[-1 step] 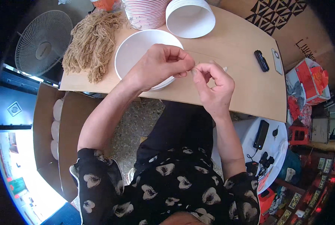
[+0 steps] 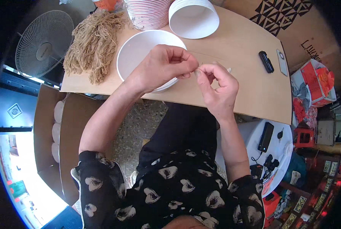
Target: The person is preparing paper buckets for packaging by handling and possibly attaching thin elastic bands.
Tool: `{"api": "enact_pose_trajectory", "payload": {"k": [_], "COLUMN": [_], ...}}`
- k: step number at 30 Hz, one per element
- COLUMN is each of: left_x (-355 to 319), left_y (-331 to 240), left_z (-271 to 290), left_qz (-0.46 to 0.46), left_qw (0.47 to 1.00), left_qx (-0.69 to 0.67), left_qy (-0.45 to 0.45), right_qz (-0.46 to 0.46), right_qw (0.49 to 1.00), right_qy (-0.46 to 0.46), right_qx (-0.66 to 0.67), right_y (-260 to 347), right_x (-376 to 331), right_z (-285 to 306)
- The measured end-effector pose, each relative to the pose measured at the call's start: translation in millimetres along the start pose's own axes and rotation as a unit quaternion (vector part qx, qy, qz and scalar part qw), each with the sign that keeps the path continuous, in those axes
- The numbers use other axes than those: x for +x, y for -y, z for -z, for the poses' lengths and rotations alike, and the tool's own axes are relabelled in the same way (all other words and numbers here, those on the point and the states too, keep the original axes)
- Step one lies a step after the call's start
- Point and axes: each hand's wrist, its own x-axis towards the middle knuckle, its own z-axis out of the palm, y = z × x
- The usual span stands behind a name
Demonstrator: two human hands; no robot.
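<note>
Both my hands meet above the near edge of the wooden table, fingertips almost touching. My left hand (image 2: 166,65) is closed in a pinch over the rim of a white paper bucket (image 2: 134,53), which stands on the table beneath it. Thumb and forefinger of my right hand (image 2: 220,86) are pressed together just beside the left fingertips. Whatever lies between the fingers is too small to make out. A bundle of tan yarn strands (image 2: 94,45) lies on the table to the left of the bucket.
Behind stand a stack of paper buckets (image 2: 147,15) and a tilted white bucket (image 2: 195,23). A black object (image 2: 266,62) lies at the right beside a flat silver one (image 2: 281,62). A fan (image 2: 44,45) and an open carton (image 2: 50,152) are at left; a white stool (image 2: 281,152) is at right.
</note>
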Motion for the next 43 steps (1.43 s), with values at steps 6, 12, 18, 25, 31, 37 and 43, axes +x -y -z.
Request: {"api": "enact_pose_trajectory", "payload": {"k": [6,12,18,25,31,37,43], "left_x": [0,1,2,1,0,1,0], "left_y": [4,4,2,0,-5,-2,0], "left_z": [-2,-2,0,1,-1,1,3], "left_qz": [-0.06,-0.072,-0.037,-0.034,-0.008,-0.022,-0.005], "left_qw": [0.997,0.997,0.999,0.999,1.0,0.999,0.999], "left_qx": [0.049,0.024,-0.016,-0.015,0.012,-0.02,-0.008], "left_qy": [-0.015,0.0,0.013,0.019,0.016,0.042,0.053], "right_qz": [-0.179,-0.283,-0.314,-0.303,-0.275,-0.221,-0.23], "right_qw": [0.975,0.92,0.888,0.891,0.923,0.959,0.95], "right_qy": [0.031,0.018,0.018,0.027,0.016,0.035,0.023], "right_qx": [0.124,0.271,0.336,0.338,0.27,0.173,0.211], "right_y": [6,-6,-7,-6,3,15,13], "right_x": [7,13,13,11,9,9,7], "right_z": [6,11,13,14,14,18,16]}}
